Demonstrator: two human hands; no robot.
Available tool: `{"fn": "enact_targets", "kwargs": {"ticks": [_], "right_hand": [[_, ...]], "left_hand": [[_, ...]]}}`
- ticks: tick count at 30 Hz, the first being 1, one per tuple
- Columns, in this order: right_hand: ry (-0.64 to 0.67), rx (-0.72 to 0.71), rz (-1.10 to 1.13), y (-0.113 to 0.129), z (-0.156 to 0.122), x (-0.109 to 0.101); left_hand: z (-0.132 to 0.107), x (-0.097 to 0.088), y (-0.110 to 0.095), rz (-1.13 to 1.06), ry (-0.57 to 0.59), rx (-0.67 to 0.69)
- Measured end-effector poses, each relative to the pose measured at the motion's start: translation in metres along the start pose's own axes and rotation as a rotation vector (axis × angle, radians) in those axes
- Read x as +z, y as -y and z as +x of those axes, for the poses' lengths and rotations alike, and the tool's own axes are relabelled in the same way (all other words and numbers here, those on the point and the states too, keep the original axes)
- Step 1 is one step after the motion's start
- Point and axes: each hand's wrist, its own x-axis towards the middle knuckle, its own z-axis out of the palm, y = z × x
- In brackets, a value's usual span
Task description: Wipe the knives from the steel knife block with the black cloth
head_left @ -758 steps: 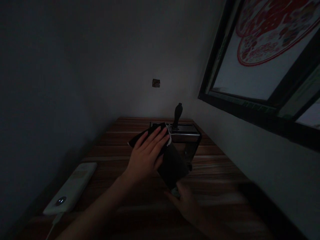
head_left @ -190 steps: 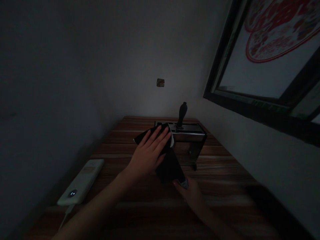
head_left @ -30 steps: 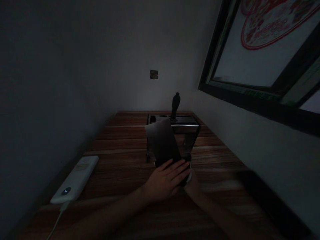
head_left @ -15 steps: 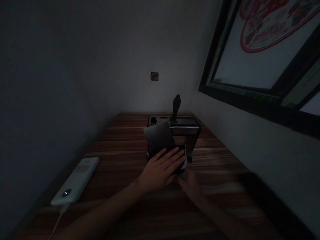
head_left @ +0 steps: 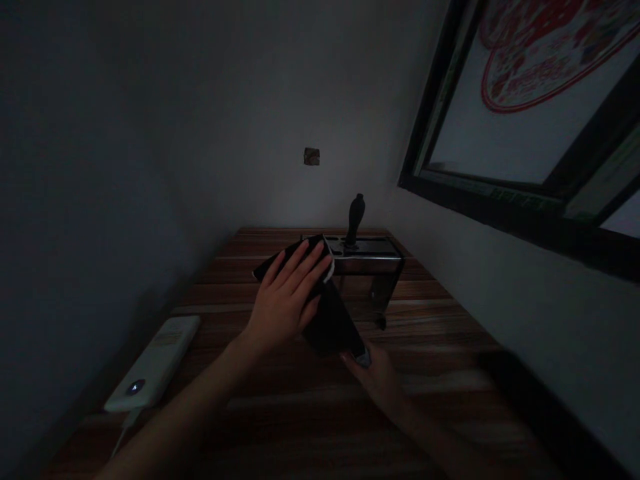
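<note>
One left hand (head_left: 280, 307), fingers outstretched, pressing black sheet (head_left: 265, 268) onto broad dark blade (head_left: 330, 323); right hand (head_left: 380, 380) gripping blade's near end. Best: even pressure, fingertips clear of edges.

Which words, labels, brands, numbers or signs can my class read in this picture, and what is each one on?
None is legible.
White device: faint printed label, too small and blurred.
Its small round display: lit mark, too small.
Window frame: green marks, too blurred to tell whether they are letters.
</note>
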Motion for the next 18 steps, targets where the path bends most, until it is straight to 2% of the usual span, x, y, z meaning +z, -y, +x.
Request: {"fn": "enact_targets", "kwargs": {"ticks": [6,11,18], "right_hand": [[0.008,-0.008,0.002,0.001,0.000,0.000],[-0.005,0.004,0.022,-0.001,0.001,0.000],[-0.045,-0.004,0.105,-0.007,0.002,0.002]], "left_hand": [[0.000,0.002,0.002,-0.006,-0.018,-0.020],[-0.004,0.008,-0.008,-0.012,0.015,-0.024],[-0.015,0.027,-0.033,-0.057,0.122,0.131]]}}
